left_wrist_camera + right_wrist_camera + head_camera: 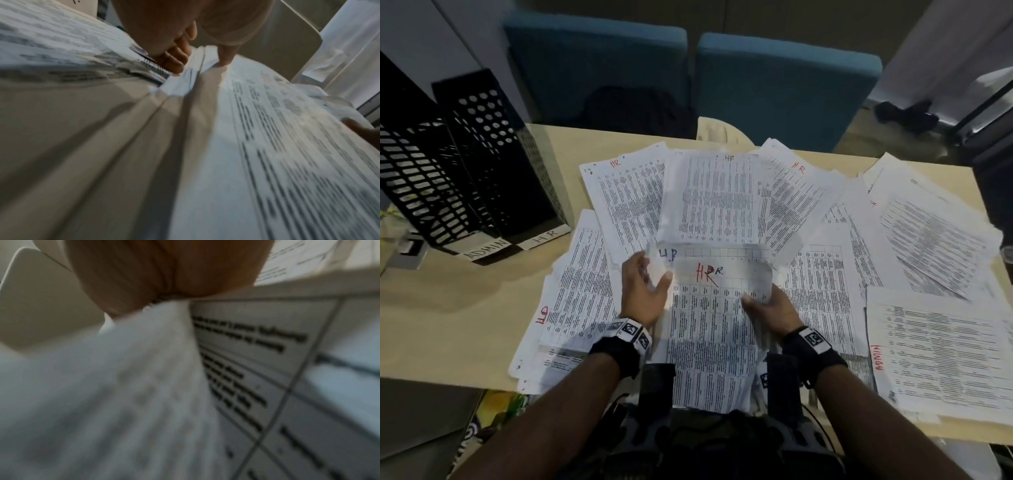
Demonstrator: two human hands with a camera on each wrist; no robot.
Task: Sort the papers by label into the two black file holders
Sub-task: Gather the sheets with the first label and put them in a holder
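Two black perforated file holders stand at the table's far left, the outer one (417, 178) labelled ADMIN and the inner one (496, 147) labelled HR. Both hands hold a stack of printed sheets (715, 325) marked HR in red, near the front edge at the centre. My left hand (645, 291) pinches its upper left edge, thumb on top. In the left wrist view the fingers (174, 60) curl under the sheets (267, 129). My right hand (767, 310) grips the right edge with the thumb on top. The right wrist view is blurred, with the palm (164, 272) against the paper (246, 353).
Several loose sheets marked HR (709, 198) fan across the middle and back of the table. A pile marked ADMIN (941, 356) lies at the right front. Bare tabletop (465, 308) shows in front of the holders. Two blue chairs (784, 89) stand behind the table.
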